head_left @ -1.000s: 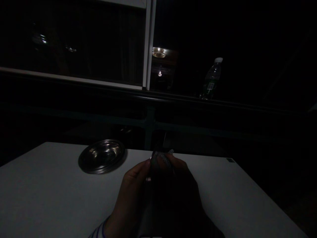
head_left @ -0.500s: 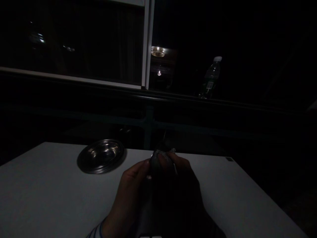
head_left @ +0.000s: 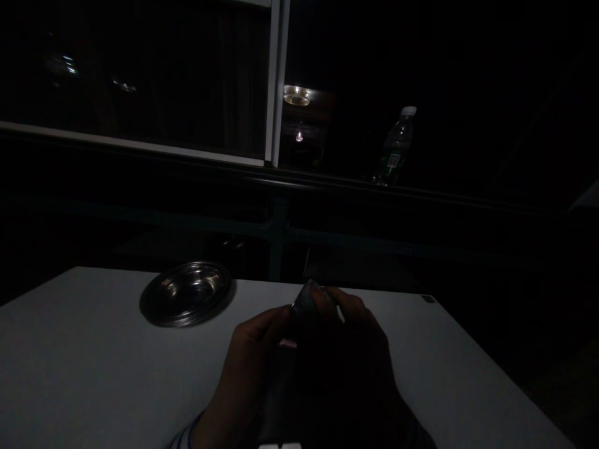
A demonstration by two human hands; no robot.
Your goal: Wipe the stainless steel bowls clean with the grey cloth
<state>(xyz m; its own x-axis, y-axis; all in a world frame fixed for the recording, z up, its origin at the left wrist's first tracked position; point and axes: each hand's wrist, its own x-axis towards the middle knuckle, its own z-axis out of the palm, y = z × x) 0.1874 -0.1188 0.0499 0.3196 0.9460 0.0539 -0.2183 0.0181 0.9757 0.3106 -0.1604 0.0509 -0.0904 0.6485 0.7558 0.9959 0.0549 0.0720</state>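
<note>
In the dim head view, my right hand [head_left: 358, 330] is closed round a small dark-grey, cloth-like piece [head_left: 306, 302] with a speckled, shiny upper edge. My left hand [head_left: 248, 349] meets it from the left, thumb and fingers pinched together at its side. A small bright glint shows by the left fingertips, but what they pinch is too dark to make out. Both hands are above the white table [head_left: 116, 374], near its far edge. Deep shadow hides the right palm and the lower part of the piece.
Shallow shiny metal dishes [head_left: 187, 294], seemingly stacked, sit on the table to the left of my hands. A clear plastic bottle [head_left: 397, 148] with a white cap stands on the dark ledge beyond. A white window frame [head_left: 276, 81] rises behind the table.
The grey piece has shifted slightly right with both hands, and its top now looks more pointed. The whole view has moved a little; dishes and bottle stay put.
</note>
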